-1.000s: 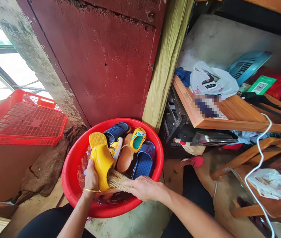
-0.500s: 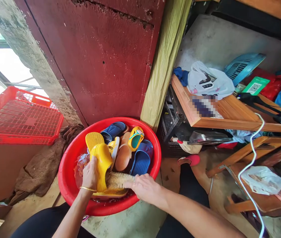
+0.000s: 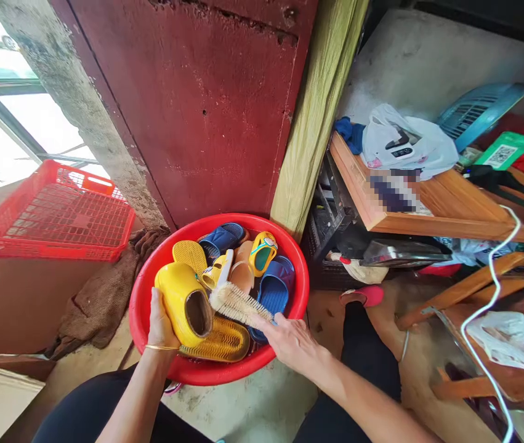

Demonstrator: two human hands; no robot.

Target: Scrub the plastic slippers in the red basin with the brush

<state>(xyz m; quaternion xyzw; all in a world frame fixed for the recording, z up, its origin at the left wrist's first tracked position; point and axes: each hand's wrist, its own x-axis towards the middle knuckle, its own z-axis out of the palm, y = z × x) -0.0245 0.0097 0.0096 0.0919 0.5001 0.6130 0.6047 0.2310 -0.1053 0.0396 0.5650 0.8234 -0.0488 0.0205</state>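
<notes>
My left hand [image 3: 161, 323] grips a yellow slipper [image 3: 176, 295] by its closed upper, tilted over the red basin [image 3: 305, 280]. Its foot opening faces right and its ribbed sole lies low in the basin. In my right hand [image 3: 292, 339] is a scrub brush [image 3: 238, 303] with pale bristles. The brush head sits just right of the slipper's opening, apart from it. Behind them in the basin lie blue slippers [image 3: 274, 294], a brown slipper [image 3: 242, 274], a small yellow children's shoe [image 3: 263, 253] and another yellow sole [image 3: 190, 255].
A red plastic crate [image 3: 58, 215] and a brown sack [image 3: 90, 301] are at the left. A dark red door [image 3: 197, 123] stands behind the basin. On the right, a wooden table [image 3: 451, 203] holds a white plastic bag [image 3: 409, 141]; a white cable [image 3: 481, 363] hangs down.
The brush has come out of the slipper's opening and moved up. The slipper has turned so its opening shows more. The view has shifted slightly.
</notes>
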